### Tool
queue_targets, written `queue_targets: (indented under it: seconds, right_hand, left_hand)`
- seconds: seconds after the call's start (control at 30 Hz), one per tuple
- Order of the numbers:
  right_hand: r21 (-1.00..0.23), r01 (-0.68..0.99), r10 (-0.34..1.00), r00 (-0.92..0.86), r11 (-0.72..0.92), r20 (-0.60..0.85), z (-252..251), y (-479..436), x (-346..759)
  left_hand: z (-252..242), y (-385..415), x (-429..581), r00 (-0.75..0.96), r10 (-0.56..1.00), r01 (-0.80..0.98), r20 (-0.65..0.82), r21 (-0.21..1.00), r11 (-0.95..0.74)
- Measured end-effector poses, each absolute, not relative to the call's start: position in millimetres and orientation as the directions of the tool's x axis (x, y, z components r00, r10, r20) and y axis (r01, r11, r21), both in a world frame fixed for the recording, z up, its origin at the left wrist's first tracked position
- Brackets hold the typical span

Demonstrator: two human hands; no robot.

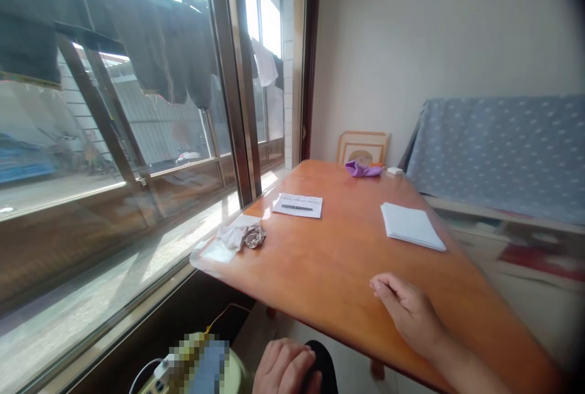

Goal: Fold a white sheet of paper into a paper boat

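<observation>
Two hands, both empty: your R hand [406,312] lies loose on the table [329,260], L hand [286,369] rests low by your knee. Ahead, the paper stack [411,226] sits near the table's right edge; a careless sweep could knock it off.

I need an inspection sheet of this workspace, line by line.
Surface: orange-brown wooden table.
Job's things: stack of white paper nearest the right hand; white sheet bearing a dark pen.
Clutter: crumpled grey cloth; purple cloth; small white block.
Grippers: right hand flat on the table, empty; left hand on a dark rounded thing below.
Cables: yellow cable, white cable, lower left.
Surroundings: window, dark hanging clothes, framed picture, blue dotted cover.
</observation>
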State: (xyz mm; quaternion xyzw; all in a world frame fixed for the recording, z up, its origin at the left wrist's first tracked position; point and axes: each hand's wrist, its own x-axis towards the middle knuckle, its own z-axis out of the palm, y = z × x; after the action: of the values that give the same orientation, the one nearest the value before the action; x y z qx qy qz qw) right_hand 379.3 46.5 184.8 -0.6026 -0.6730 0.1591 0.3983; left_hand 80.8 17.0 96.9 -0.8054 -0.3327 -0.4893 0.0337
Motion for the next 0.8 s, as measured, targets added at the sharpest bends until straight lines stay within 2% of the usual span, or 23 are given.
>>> queue_targets:
  seconds: [0.17, 0.23, 0.33, 0.4, 0.57, 0.67, 0.8]
  right_hand:
    - [-0.625, 0.749, 0.908, 0.076, 0.22, 0.411, 197.2, 52.8, 404.2]
    - [-0.566, 0.802, 0.887, 0.105, 0.192, 0.45, 194.7, 66.5, 431.8]
    - [-0.418, 0.904, 0.863, 0.135, 0.094, 0.487, 184.2, 97.0, 483.7]
    - [-0.245, 0.969, 0.853, 0.139, -0.013, 0.504, 176.6, 118.4, 515.7]
    - [-0.179, 0.98, 0.836, 0.168, -0.085, 0.523, 162.7, 152.6, 562.4]
    - [-0.159, 0.982, 0.837, 0.172, -0.102, 0.52, 150.0, 162.7, 577.3]
    - [-0.068, 0.975, 0.843, 0.216, -0.21, 0.493, 127.8, 172.1, 589.6]
  left_hand:
    - [176.6, 34.9, 142.1, 0.29, 0.367, 0.358, 0.884, 0.255, -0.898]
    - [197.4, 44.0, 163.0, 0.336, 0.407, 0.31, 0.849, 0.308, -0.9]
    - [218.4, 56.9, 193.9, 0.437, 0.533, 0.358, 0.725, 0.403, -0.842]
    - [225.7, 65.5, 214.5, 0.492, 0.577, 0.38, 0.652, 0.436, -0.816]
    - [226.2, 94.0, 261.3, 0.61, 0.579, 0.384, 0.541, 0.438, -0.813]
    - [223.0, 117.0, 281.1, 0.691, 0.542, 0.392, 0.479, 0.381, -0.837]
    - [216.9, 148.1, 290.6, 0.729, 0.538, 0.42, 0.422, 0.344, -0.84]
